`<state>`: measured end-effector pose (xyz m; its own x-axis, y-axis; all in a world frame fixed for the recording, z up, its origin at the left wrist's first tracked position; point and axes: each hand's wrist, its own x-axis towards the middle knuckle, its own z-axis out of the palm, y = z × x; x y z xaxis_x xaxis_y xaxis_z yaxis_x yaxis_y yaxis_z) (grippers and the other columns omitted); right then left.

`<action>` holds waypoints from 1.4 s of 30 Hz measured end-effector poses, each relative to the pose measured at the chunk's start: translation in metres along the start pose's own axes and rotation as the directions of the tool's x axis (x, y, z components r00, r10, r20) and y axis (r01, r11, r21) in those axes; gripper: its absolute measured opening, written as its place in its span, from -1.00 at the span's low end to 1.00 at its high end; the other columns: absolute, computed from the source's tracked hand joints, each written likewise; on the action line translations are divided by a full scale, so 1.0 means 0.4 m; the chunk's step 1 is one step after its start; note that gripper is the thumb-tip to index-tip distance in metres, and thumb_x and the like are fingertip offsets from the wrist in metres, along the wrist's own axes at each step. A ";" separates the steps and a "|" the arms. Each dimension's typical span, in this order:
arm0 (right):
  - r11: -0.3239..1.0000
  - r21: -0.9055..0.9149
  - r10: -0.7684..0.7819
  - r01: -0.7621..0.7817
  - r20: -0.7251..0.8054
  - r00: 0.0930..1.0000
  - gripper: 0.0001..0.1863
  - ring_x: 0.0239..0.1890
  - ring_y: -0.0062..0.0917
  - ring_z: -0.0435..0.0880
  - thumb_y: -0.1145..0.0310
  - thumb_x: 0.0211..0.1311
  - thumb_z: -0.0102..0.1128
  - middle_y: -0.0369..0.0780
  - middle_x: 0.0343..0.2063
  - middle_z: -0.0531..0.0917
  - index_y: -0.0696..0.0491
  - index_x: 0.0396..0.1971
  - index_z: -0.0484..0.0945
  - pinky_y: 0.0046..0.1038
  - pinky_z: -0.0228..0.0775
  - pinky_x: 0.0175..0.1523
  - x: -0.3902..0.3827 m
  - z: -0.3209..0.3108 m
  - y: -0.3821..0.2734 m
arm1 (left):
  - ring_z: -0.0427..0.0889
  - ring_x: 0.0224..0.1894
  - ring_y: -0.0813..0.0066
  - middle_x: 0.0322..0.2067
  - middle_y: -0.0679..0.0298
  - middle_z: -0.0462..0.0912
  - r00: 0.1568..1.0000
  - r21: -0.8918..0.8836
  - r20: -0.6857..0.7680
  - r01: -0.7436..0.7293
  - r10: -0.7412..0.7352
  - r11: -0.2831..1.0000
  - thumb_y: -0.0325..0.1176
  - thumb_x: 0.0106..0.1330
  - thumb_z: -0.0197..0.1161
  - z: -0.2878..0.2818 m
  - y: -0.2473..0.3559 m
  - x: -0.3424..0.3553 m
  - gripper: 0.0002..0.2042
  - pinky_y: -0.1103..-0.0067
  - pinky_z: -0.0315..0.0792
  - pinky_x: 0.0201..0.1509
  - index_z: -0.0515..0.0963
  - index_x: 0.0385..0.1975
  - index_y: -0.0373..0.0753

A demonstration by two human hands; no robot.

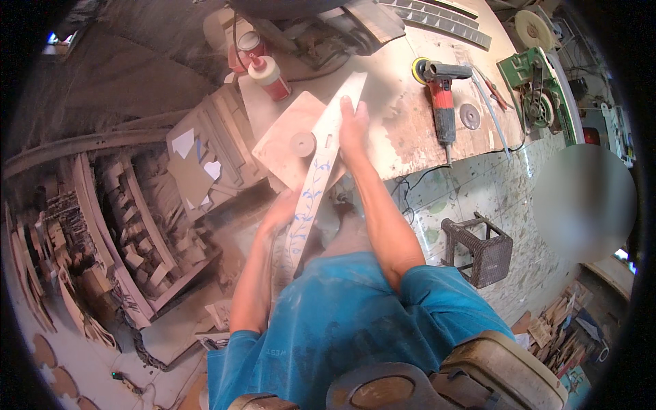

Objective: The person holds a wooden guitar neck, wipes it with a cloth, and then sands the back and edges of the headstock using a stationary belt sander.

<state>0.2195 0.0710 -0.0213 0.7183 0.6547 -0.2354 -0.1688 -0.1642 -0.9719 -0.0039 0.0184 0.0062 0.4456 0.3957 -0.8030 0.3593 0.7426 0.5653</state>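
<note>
A long, pale wooden strip (pixel 318 174) with blue vine-like drawings and a small slot slants across the front of me. My right hand (pixel 353 130) grips it toward the far end, thumb on the top face. Lower down, my left hand (pixel 279 208) holds its left edge, with some fingers hidden beneath. The strip's left edge lies against or very close to a round brown sanding drum (pixel 303 144), which stands up from a square wooden board (pixel 279 145). Whether the drum is turning, I cannot tell.
A red-and-black angle grinder (pixel 442 102) with a yellow pad lies on the workbench (pixel 403 147) at right, beside a grey disc (pixel 469 116). A glue bottle (pixel 268 76) stands behind the board. Further right are a green machine (pixel 536 96) and a dark stool (pixel 478 247). Wood scraps (pixel 140 249) fill the left.
</note>
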 end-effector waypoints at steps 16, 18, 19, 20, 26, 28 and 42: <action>0.999 -0.026 -0.022 0.021 -0.019 1.000 -0.60 -0.17 -0.45 0.56 0.10 0.51 0.08 -0.10 -0.22 0.61 0.22 -0.12 0.45 -0.35 0.40 0.02 -0.033 -0.006 -0.016 | 0.76 -0.48 0.31 -0.15 -0.03 0.71 0.997 -0.029 0.060 0.049 -0.047 0.998 -0.37 0.45 0.18 -0.019 -0.011 0.018 -0.70 0.43 0.72 -0.43 0.47 0.06 -0.44; 0.999 -0.036 -0.019 0.019 -0.015 1.000 -0.60 -0.18 -0.44 0.56 0.10 0.50 0.08 -0.10 -0.22 0.61 0.22 -0.13 0.45 -0.35 0.40 0.02 -0.040 -0.010 -0.032 | 0.77 -0.47 0.31 -0.13 -0.04 0.71 0.996 -0.004 0.077 0.052 -0.051 0.999 -0.38 0.44 0.18 -0.029 -0.019 0.028 -0.71 0.42 0.73 -0.40 0.49 0.04 -0.44; 0.999 -0.049 -0.019 0.019 -0.013 1.000 -0.60 -0.17 -0.43 0.56 0.10 0.50 0.08 -0.09 -0.21 0.61 0.21 -0.12 0.45 -0.34 0.40 0.03 -0.039 -0.011 -0.028 | 0.77 -0.46 0.31 -0.13 -0.04 0.71 0.994 0.005 0.092 0.057 -0.058 0.998 -0.38 0.44 0.18 -0.035 -0.020 0.031 -0.71 0.42 0.73 -0.38 0.49 0.03 -0.44; 0.998 -0.062 -0.019 0.018 -0.011 1.000 -0.60 -0.16 -0.41 0.57 0.10 0.50 0.08 -0.07 -0.20 0.61 0.21 -0.12 0.45 -0.33 0.40 0.04 -0.036 -0.012 -0.023 | 0.77 -0.45 0.31 -0.12 -0.04 0.70 0.992 0.014 0.106 0.063 -0.064 0.998 -0.39 0.44 0.18 -0.039 -0.022 0.034 -0.72 0.41 0.74 -0.36 0.50 0.02 -0.44; 0.993 -0.102 -0.064 0.062 -0.013 0.998 -0.49 -0.01 0.05 0.55 0.04 0.47 0.08 0.19 -0.12 0.56 0.29 -0.09 0.40 -0.06 0.32 0.14 -0.040 -0.015 -0.021 | 0.77 -0.40 0.35 -0.22 0.03 0.73 0.994 -0.034 0.098 0.060 -0.056 0.998 -0.40 0.44 0.18 -0.037 -0.021 0.032 -0.77 0.39 0.76 -0.29 0.55 -0.06 -0.44; 0.993 -0.100 -0.069 0.067 -0.016 0.997 -0.49 -0.01 0.08 0.54 0.04 0.47 0.09 0.20 -0.13 0.56 0.29 -0.09 0.40 -0.04 0.32 0.14 -0.044 -0.015 -0.026 | 0.74 -0.43 0.39 -0.34 0.13 0.69 0.991 -0.053 0.117 0.071 -0.064 0.996 -0.37 0.42 0.25 -0.039 -0.018 0.032 -0.79 0.43 0.74 -0.32 0.54 -0.13 -0.40; 0.981 -0.156 -0.118 0.113 -0.025 0.993 -0.53 -0.03 0.05 0.56 0.08 0.45 0.11 0.19 -0.13 0.56 0.28 -0.12 0.38 -0.03 0.33 0.11 -0.058 -0.024 -0.047 | 0.76 -0.40 0.33 -0.05 -0.05 0.69 0.986 -0.025 0.158 0.061 -0.057 0.998 -0.37 0.47 0.16 -0.050 -0.027 0.044 -0.64 0.41 0.74 -0.33 0.44 0.17 -0.42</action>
<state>0.2124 0.0517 0.0024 0.7498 0.6509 -0.1188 0.0205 -0.2024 -0.9791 -0.0164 0.0282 -0.0181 0.5486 0.2625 -0.7938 0.3650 0.7790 0.5099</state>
